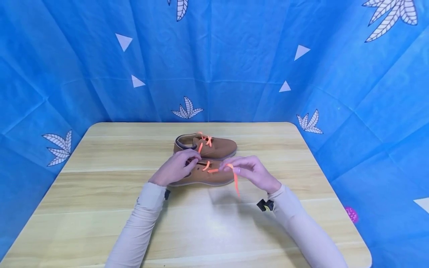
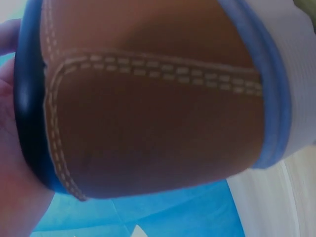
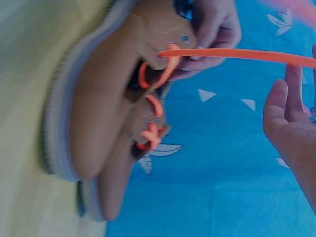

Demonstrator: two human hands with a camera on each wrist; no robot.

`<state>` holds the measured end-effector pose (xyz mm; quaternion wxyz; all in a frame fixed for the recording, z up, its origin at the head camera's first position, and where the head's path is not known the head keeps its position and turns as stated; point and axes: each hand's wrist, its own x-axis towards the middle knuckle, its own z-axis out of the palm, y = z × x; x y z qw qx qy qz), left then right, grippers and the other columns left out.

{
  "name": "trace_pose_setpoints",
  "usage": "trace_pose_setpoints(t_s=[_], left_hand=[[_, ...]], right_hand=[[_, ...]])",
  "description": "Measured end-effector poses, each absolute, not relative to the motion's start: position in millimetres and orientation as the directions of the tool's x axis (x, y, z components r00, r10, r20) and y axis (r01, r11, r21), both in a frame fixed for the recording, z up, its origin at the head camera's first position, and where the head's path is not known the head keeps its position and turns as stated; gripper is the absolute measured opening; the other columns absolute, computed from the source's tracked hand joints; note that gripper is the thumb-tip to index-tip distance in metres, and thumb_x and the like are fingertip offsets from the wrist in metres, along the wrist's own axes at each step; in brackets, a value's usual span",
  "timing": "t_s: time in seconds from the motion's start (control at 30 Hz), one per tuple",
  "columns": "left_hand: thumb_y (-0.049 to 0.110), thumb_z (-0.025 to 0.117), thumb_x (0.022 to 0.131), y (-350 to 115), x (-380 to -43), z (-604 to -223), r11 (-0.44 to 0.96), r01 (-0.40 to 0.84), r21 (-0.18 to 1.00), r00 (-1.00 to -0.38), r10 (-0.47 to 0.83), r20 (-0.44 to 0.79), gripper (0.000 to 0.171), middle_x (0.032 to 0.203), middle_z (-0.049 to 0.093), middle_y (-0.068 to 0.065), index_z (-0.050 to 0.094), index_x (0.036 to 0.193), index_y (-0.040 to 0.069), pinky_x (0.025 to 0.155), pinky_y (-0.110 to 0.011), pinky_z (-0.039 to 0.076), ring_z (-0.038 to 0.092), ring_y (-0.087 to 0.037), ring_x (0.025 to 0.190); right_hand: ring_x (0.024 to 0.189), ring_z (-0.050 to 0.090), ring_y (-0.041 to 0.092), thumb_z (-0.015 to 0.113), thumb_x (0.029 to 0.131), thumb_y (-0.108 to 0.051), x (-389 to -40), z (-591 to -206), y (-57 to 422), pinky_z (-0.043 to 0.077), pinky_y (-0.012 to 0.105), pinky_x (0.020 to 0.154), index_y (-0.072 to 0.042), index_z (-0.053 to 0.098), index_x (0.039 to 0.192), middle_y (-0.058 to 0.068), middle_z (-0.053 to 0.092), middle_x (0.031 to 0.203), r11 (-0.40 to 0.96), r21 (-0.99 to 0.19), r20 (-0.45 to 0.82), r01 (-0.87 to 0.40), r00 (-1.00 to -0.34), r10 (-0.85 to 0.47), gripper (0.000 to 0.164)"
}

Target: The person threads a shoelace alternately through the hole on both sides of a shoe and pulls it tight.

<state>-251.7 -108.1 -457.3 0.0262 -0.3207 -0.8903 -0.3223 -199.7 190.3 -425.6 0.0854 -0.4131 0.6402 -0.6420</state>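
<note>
Two brown shoes stand side by side with toes to the right in the head view, the near shoe (image 1: 201, 176) and the far shoe (image 1: 219, 147). An orange shoelace (image 3: 237, 53) runs taut from an eyelet of the near shoe to my right hand (image 1: 253, 172). My right fingers pinch the lace above the toe, and its loose end hangs down. My left hand (image 1: 175, 167) grips the near shoe by the edge of its opening, beside the eyelets. In the left wrist view the stitched brown heel (image 2: 158, 133) fills most of the picture.
Orange lace (image 1: 209, 141) is also threaded through the far shoe, close behind the near one. Both shoes stand on a light wooden table (image 1: 110, 208). A blue patterned cloth (image 1: 214, 56) hangs behind and along the sides.
</note>
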Motion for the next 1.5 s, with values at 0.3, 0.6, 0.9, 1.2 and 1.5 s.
trace_pose_setpoints(t_s=[0.3,0.6,0.9,1.2,1.5], left_hand=[[0.005,0.059,0.099,-113.2,-249.0,-457.2,0.594,0.542,0.594,-0.815,0.543,0.202,0.016,0.121,0.074,-0.01,0.073,0.102,0.011,0.102,-0.044,0.056,0.068,-0.025,0.119],[0.008,0.059,0.1,-111.8,-249.3,-458.6,0.62,0.512,0.595,-0.826,0.547,0.14,0.018,0.124,0.073,-0.008,0.076,0.106,0.011,0.104,-0.045,0.055,0.068,-0.026,0.121],[0.008,0.059,0.1,-112.1,-250.4,-458.6,0.621,0.503,0.601,-0.828,0.547,0.128,0.019,0.126,0.073,-0.008,0.076,0.109,0.009,0.106,-0.046,0.055,0.068,-0.026,0.121],[0.013,0.062,0.1,-106.7,-247.8,-453.9,0.532,0.523,0.666,-0.816,0.537,0.213,0.021,0.111,0.073,0.001,0.074,0.117,0.013,0.089,-0.038,0.059,0.068,-0.015,0.097],[0.016,0.069,0.099,-87.2,-238.5,-448.7,0.444,0.549,0.708,-0.791,0.55,0.268,0.012,0.103,0.072,0.0,0.075,0.105,0.009,0.091,-0.035,0.06,0.071,-0.015,0.1]], right_hand=[[0.113,0.072,0.011,0.058,0.098,0.005,-213.3,-400.5,160.2,0.057,0.031,0.101,0.004,0.066,0.131,-0.001,0.073,0.129,-0.091,-0.856,0.499,-0.509,-0.769,-0.399,0.034],[0.092,0.077,0.016,0.064,0.097,0.005,-238.1,-379.2,123.6,0.063,0.03,0.084,0.009,0.066,0.13,0.032,0.072,0.115,-0.027,-0.845,0.521,-0.533,-0.812,-0.262,0.033],[0.09,0.079,0.019,0.07,0.096,-0.003,-257.7,-367.1,97.6,0.063,0.034,0.085,-0.003,0.065,0.137,0.025,0.073,0.118,-0.03,-0.885,0.455,-0.465,-0.85,-0.267,0.041],[0.081,0.076,0.013,0.058,0.103,-0.003,-276.6,-364.9,81.3,0.064,0.035,0.084,-0.003,0.06,0.141,0.023,0.074,0.12,-0.127,-0.93,0.366,-0.344,-0.891,-0.27,0.038],[0.086,0.077,0.013,0.061,0.102,-0.001,-277.4,-358.0,69.9,0.063,0.037,0.086,-0.001,0.06,0.141,0.006,0.078,0.102,-0.257,-0.949,0.235,-0.183,-0.953,-0.19,0.039]])
